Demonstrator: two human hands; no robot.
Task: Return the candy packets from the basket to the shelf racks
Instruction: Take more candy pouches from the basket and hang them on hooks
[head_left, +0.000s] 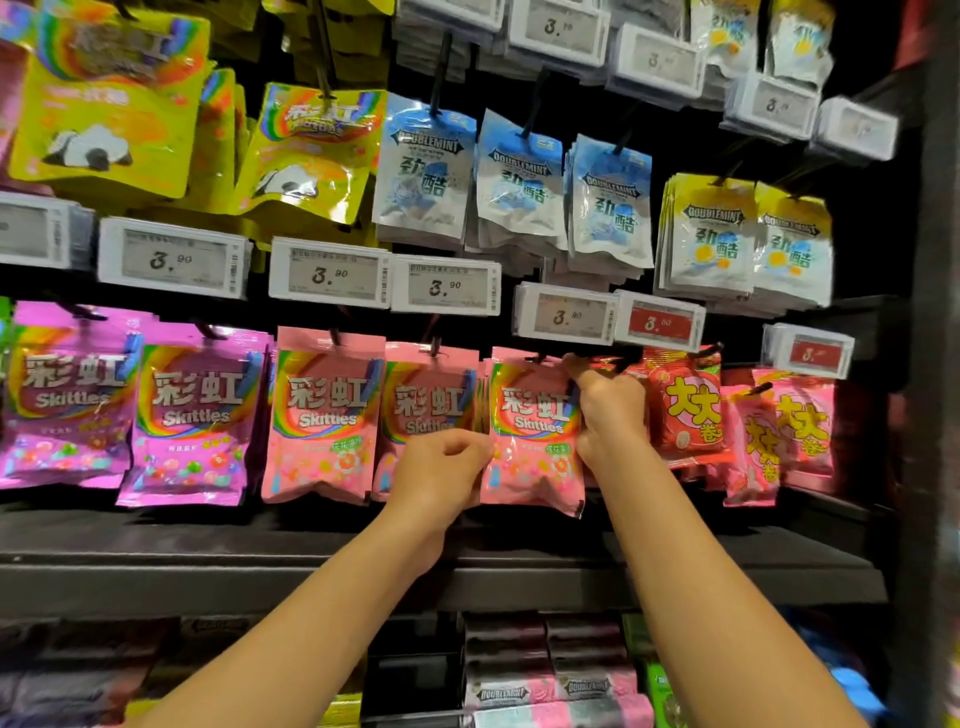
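While pinching the pink Skittles packet (532, 431) with left hand (441, 470) and right hand (610, 410); aligning its hole with the peg (540, 357). Could miss and drop; could tear if forced.

Upper row, left to right: panda packets (104, 104), Doublemint pouches (517, 176), more Doublemint pouches (748, 239) at far right. Price tags (332, 273) in a line beneath. Lower row: Skittles packets (192, 415) at left, held Skittles packet (532, 431) right of centre, roll packets (693, 405) just beside it. Left hand (441, 470) on held packet's left edge, right hand (610, 410) on its upper right. Shelf ledge (260, 561) below; Doublemint packs (545, 686) beneath that.
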